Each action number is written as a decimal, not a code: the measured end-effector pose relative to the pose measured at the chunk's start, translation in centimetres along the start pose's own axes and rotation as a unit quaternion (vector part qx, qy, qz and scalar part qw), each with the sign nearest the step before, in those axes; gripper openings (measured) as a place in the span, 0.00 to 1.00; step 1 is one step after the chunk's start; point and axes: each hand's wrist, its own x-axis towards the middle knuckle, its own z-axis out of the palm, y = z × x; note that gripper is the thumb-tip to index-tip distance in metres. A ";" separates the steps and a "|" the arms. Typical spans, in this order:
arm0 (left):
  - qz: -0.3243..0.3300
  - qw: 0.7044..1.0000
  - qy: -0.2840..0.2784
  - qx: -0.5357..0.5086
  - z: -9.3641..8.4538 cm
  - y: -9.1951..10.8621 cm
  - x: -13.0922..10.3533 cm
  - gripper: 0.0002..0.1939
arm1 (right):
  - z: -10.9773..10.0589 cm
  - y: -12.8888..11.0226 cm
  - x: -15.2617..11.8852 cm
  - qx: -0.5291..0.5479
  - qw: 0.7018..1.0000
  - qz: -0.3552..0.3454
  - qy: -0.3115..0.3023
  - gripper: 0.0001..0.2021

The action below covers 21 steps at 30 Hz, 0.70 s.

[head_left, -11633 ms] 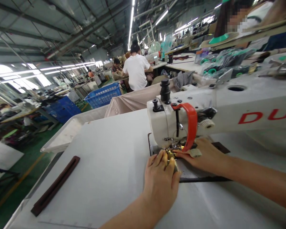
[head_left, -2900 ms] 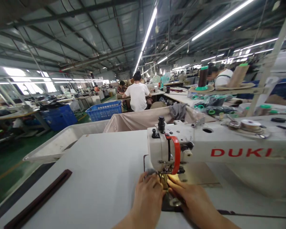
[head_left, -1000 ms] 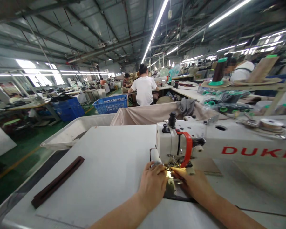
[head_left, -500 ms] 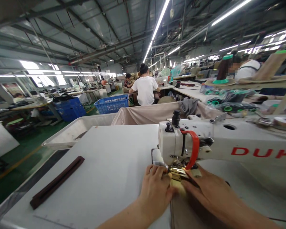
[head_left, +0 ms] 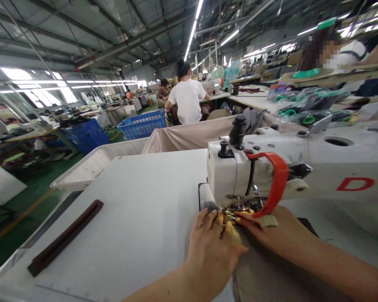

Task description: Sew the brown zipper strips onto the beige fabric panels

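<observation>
My left hand (head_left: 209, 247) lies with bent, spread fingers just left of the needle area of a white sewing machine (head_left: 233, 176), its thumb stretched out to the right. My right hand (head_left: 280, 230) reaches in from the other side, fingers stretched toward the presser foot and partly hidden behind the red guard (head_left: 279, 180). Brown fabric (head_left: 258, 277) lies beneath my hands and runs toward me. Brass-coloured metal parts show between my fingertips. The stitching point itself is mostly covered.
A dark brown strip (head_left: 66, 237) lies on the white table (head_left: 145, 209) at left. Beyond the table stand a white bin (head_left: 82, 167), a cloth-lined container (head_left: 182, 138) and a blue basket (head_left: 141, 126). A person in a white shirt (head_left: 189, 100) sits ahead, back turned.
The view has shifted, so the machine head looks larger and closer. My right fingers have moved in nearer to the presser foot, and my left fingers are more spread.
</observation>
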 end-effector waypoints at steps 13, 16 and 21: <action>-0.001 0.996 0.018 -0.083 0.1 0.0 0.4 0.16 | -2.7 -1.9 1.2 -0.074 0.990 -0.018 -0.123 0.14; -0.002 0.995 0.021 -0.101 -0.1 -0.1 0.4 0.13 | -2.5 -2.2 1.0 -0.082 0.987 0.013 -0.137 0.12; -0.009 0.995 0.014 -0.100 -0.4 0.2 0.5 0.11 | -3.0 -2.7 1.0 -0.084 0.984 0.040 -0.152 0.12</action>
